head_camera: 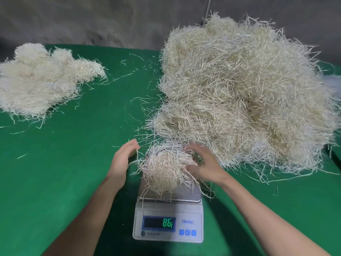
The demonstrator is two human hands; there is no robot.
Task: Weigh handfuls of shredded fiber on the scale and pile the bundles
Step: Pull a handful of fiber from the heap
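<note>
A white digital scale (168, 218) stands at the near middle of the green table, its green display reading about 86. A handful of pale shredded fiber (166, 169) lies on its steel pan. My right hand (204, 163) is at the handful's right side, fingers curled into the strands. My left hand (122, 158) hovers just left of the handful with straight fingers, holding nothing. A large heap of loose fiber (245, 93) fills the right side. A lower pile of bundles (36, 80) lies at the far left.
The green cloth table (73, 163) carries scattered loose strands between the two piles. A grey wall rises behind the table's far edge.
</note>
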